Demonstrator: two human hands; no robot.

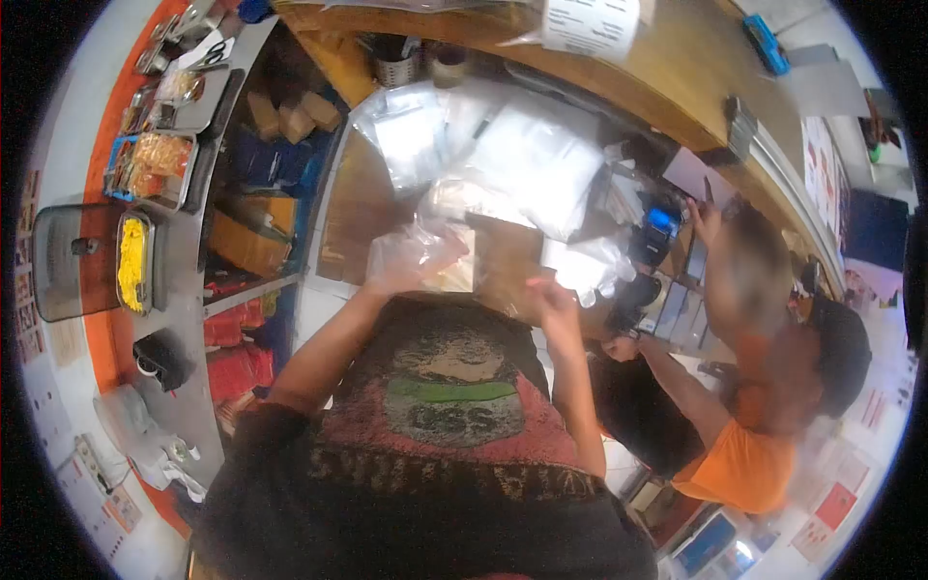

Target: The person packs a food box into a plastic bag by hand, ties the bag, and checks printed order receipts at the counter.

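My left hand (411,263) is over the near part of the counter, wrapped in or behind a clear plastic bag (391,253); its fingers are blurred under the plastic. Right beside it lies a pale flat item (456,269), partly covered by the plastic. My right hand (553,295) is just right of a brown patch of counter or board (507,256), its fingers bent and smeared by motion, so what they hold, if anything, cannot be made out. Clear plastic bags and sheets (532,159) spread over the counter beyond both hands.
At the right, a person in an orange shirt (744,464) reaches over the counter near a device with a blue screen (662,220). On the left are a metal shelf with trays (159,164) and a container of yellow food (132,261). A wooden ledge (667,72) runs across the far side.
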